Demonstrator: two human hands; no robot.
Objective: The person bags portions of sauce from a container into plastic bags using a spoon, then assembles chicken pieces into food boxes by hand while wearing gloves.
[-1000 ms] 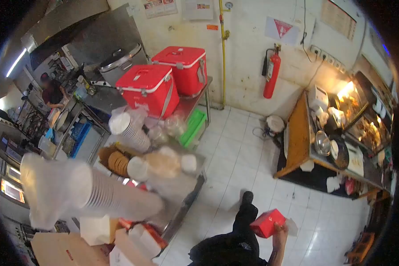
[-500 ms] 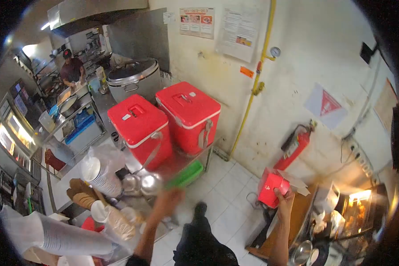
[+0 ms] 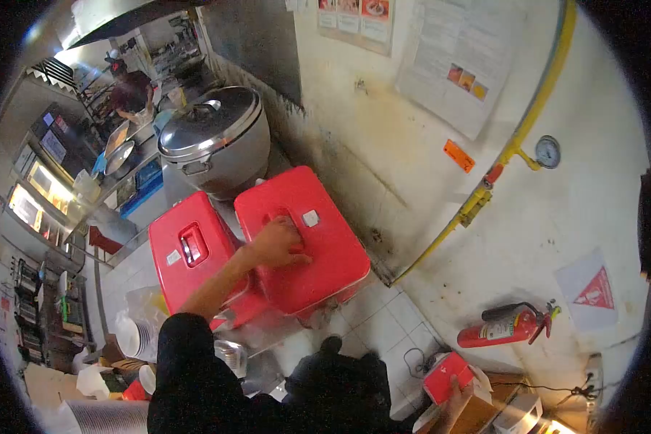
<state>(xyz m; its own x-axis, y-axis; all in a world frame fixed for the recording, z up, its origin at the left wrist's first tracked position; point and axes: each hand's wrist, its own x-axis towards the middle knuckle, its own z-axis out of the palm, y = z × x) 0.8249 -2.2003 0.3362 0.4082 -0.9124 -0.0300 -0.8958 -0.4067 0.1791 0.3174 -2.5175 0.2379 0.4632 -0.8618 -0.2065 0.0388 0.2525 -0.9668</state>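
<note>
My left hand [image 3: 281, 244] reaches across to the farther of two red cooler boxes. Its fingers are curled over the recessed handle in the lid of that right-hand cooler box [image 3: 333, 246]; the fingers hide most of the handle. The left-hand cooler box [image 3: 173, 239] stands beside it with its lid handle showing. Low at the right, my right hand [image 3: 453, 406] grips a small red paper food box [image 3: 441, 376] with a light marking. Pale flaps show beside this box.
A large lidded rice cooker [image 3: 213, 137] stands behind the cooler boxes. Stacked paper cups [image 3: 134, 336] sit at the left. A fire extinguisher [image 3: 503, 329] and a yellow pipe [image 3: 532, 116] are on the wall. A person [image 3: 132, 94] works at the far left counter.
My left hand has moved forward and up onto the right cooler box's lid handle. The view has shifted closer to the cooler boxes. My right hand still holds the red box, now lower in view.
</note>
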